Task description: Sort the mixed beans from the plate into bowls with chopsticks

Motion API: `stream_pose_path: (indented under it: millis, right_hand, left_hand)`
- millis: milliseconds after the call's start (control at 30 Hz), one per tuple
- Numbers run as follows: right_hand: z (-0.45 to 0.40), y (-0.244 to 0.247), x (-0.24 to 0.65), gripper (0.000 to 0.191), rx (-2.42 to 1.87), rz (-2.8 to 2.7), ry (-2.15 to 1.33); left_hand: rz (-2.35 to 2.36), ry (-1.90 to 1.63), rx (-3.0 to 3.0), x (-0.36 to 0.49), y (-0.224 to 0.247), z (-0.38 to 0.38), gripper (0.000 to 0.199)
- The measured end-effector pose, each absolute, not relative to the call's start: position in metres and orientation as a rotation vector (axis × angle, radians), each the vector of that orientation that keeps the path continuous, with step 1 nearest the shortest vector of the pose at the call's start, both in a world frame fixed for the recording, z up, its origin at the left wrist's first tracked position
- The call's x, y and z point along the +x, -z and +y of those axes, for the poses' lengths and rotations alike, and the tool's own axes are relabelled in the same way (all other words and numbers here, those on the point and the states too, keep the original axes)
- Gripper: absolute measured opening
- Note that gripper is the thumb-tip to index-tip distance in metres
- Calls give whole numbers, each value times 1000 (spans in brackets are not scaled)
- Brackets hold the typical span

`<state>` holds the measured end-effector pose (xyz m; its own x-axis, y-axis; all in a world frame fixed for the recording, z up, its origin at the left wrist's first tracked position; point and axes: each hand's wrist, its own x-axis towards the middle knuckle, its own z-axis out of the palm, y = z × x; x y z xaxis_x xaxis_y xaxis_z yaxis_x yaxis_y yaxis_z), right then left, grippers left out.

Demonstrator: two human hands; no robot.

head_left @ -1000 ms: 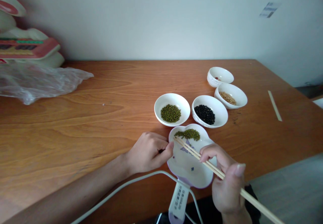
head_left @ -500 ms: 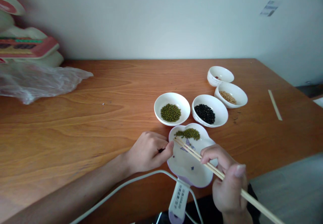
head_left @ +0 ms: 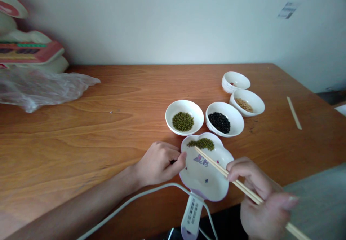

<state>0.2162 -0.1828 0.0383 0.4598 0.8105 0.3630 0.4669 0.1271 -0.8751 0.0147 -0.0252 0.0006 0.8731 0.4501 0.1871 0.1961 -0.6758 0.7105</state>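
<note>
My left hand is curled closed at the left rim of a flower-shaped plate with a handle; what its fingers hold, if anything, is hidden. My right hand grips a pair of wooden chopsticks, whose tips are close together at the lower edge of the green beans on the plate. No bean can be made out between the tips. Just behind the plate are a white bowl of green beans and another bowl of black beans.
Farther back stand a bowl of tan beans and a bowl with a few reddish pieces. A wooden strip lies at the right. Clear plastic is at the left. A white cable crosses the front.
My right hand has moved to the right and slightly down. The chopstick tips have shifted right along the green beans. My left hand has stayed in place.
</note>
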Motion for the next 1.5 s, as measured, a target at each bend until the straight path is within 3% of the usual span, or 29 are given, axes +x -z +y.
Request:
stream_pose_path:
  millis: [600, 1500]
  right_hand:
    - [-201, -8, 228, 82, -1559, -1181, -374]
    - [-204, -3, 229, 83, -1540, -1177, -347]
  left_hand:
    - [488, -432, 2325, 13, 4, -26, 51]
    - [476, -450, 2315, 13, 5, -26, 51]
